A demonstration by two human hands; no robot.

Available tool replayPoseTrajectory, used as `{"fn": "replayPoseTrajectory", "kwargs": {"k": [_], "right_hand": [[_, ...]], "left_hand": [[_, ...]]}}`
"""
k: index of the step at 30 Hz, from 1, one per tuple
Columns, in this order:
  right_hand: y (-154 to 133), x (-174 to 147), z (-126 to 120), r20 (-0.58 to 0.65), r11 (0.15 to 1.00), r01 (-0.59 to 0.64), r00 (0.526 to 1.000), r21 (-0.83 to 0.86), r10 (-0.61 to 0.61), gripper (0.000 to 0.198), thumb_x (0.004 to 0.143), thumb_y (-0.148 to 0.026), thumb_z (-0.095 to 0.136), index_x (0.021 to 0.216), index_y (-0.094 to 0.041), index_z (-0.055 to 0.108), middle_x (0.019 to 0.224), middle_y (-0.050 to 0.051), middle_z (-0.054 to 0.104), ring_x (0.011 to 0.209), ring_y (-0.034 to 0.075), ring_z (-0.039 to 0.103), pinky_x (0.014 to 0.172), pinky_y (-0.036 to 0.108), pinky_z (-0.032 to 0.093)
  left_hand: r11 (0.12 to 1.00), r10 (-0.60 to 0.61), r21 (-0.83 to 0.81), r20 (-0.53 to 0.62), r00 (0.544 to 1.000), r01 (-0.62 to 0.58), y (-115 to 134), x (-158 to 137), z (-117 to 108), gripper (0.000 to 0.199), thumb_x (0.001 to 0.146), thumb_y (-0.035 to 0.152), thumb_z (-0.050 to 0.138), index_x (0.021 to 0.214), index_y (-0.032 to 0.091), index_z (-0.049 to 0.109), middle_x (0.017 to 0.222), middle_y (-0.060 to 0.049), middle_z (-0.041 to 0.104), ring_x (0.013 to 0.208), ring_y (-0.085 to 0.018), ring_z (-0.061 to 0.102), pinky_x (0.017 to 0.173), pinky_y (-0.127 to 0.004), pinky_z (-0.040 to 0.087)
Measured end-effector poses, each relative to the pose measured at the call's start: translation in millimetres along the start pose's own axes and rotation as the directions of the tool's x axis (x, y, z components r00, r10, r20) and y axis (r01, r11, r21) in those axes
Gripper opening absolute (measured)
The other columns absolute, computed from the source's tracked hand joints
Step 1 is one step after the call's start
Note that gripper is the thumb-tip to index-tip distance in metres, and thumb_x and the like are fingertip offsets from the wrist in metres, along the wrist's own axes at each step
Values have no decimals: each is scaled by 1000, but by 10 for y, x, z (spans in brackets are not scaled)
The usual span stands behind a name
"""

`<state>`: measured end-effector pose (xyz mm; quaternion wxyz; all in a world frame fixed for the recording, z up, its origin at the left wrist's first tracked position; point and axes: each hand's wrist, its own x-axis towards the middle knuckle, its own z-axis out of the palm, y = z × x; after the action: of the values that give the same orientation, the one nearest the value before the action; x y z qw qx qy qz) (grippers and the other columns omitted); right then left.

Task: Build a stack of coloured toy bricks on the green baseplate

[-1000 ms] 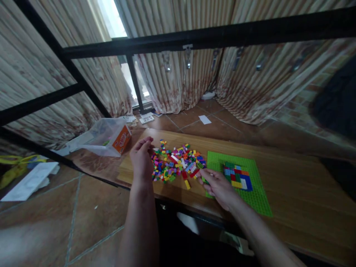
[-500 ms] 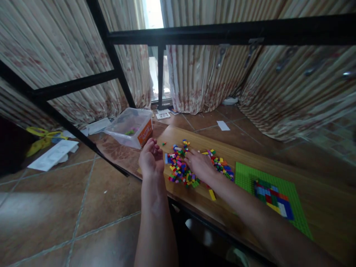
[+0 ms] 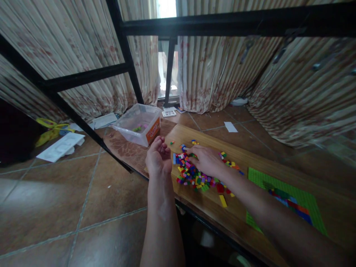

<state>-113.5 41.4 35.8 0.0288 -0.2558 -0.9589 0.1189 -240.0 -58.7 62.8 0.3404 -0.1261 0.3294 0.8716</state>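
Observation:
Small coloured toy bricks point(image 3: 191, 174) lie in a loose pile on a wooden board. My right hand point(image 3: 207, 159) reaches over the pile from the right, palm down. Its fingers are stretched out and apart, the tips among the bricks at the pile's far left part. Just left of the pile, my left hand point(image 3: 159, 155) hangs palm up with its fingers curled in. Whether anything is inside those fingers is hidden. To the right lies a green baseplate point(image 3: 256, 178) with a flat patch of joined bricks point(image 3: 294, 205), partly covered by my right forearm.
A clear plastic box point(image 3: 133, 129) with an orange label and a few pieces inside stands beyond my left hand. The wooden board point(image 3: 183, 133) bears the pile. Black metal bars point(image 3: 211, 26) cross the view, with curtains behind. White packaging point(image 3: 59, 146) lies on the tiled floor.
My view has shifted, so everything sits further right. My right hand has moved slightly toward the pile's far left side, and its fingers have spread. My left hand stays curled.

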Motion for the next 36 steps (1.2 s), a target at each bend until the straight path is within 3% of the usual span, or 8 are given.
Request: {"fn": "replayPoseTrajectory", "kwargs": {"k": [12, 16, 18, 21, 24, 27, 30, 36], "right_hand": [[-5, 447, 178, 97, 990, 96, 990, 108, -107, 26, 78, -25, 65, 104, -27, 70, 103, 5, 72, 95, 25, 64, 74, 31, 43], [66, 413, 148, 38, 934, 83, 994, 346, -103, 20, 78, -24, 66, 97, -23, 71, 95, 5, 72, 86, 21, 64, 74, 31, 44], [105, 330, 115, -11, 782, 51, 998, 621, -57, 19, 79, -25, 65, 96, -21, 71, 93, 4, 72, 83, 18, 63, 73, 29, 45], [153, 112, 44, 1, 350, -25, 998, 936, 70, 23, 79, -31, 66, 100, -22, 70, 89, 1, 70, 74, 12, 60, 62, 23, 44], [171, -164, -22, 75, -60, -66, 983, 996, 167, 27, 73, -34, 73, 97, -22, 71, 83, 0, 68, 68, 9, 57, 54, 18, 41], [162, -409, -48, 103, -268, -22, 951, 963, 291, 26, 65, -32, 80, 86, -19, 72, 73, -2, 64, 65, 8, 55, 57, 19, 45], [162, -606, -37, 92, -277, 36, 895, 960, 436, 30, 60, -34, 83, 81, -18, 70, 66, -3, 61, 61, 8, 54, 58, 19, 47], [222, -907, 47, -58, -96, 152, 774, 984, 630, 30, 70, -46, 73, 77, -18, 66, 59, -5, 57, 50, 6, 49, 46, 18, 40]], "left_hand": [[1000, -23, 10, 53, 998, 22, 6, 21, -9, 13, 78, 4, 52, 84, 15, 58, 71, 2, 60, 48, -1, 48, 46, -11, 36], [998, -12, 57, 42, 999, 9, 4, 42, -22, 13, 74, 5, 55, 82, 14, 59, 70, 3, 60, 49, -1, 48, 48, -13, 36], [985, 21, 171, 48, 999, -29, -10, 52, -33, 12, 72, 8, 60, 82, 14, 61, 72, 2, 60, 52, -2, 50, 50, -13, 37], [879, 28, 465, 171, 985, -106, -85, 20, -34, 21, 66, 15, 70, 86, 14, 65, 75, 1, 63, 60, -5, 54, 52, -14, 38], [727, -172, 672, 375, 911, -140, -238, -73, -2, 27, 64, 21, 75, 89, 13, 68, 78, -2, 66, 64, -9, 57, 55, -17, 41], [640, -325, 741, 502, 801, -205, -443, -169, 37, 25, 65, 25, 73, 87, 13, 69, 77, -3, 67, 66, -12, 58, 61, -22, 44], [551, -334, 779, 534, 777, -299, -650, -225, 58, 21, 68, 24, 71, 85, 13, 70, 75, -4, 68, 66, -14, 60, 63, -25, 46], [499, -450, 776, 612, 650, -385, -932, -347, 107, 14, 68, 21, 68, 80, 13, 70, 71, -3, 68, 65, -14, 59, 63, -25, 45]]}}
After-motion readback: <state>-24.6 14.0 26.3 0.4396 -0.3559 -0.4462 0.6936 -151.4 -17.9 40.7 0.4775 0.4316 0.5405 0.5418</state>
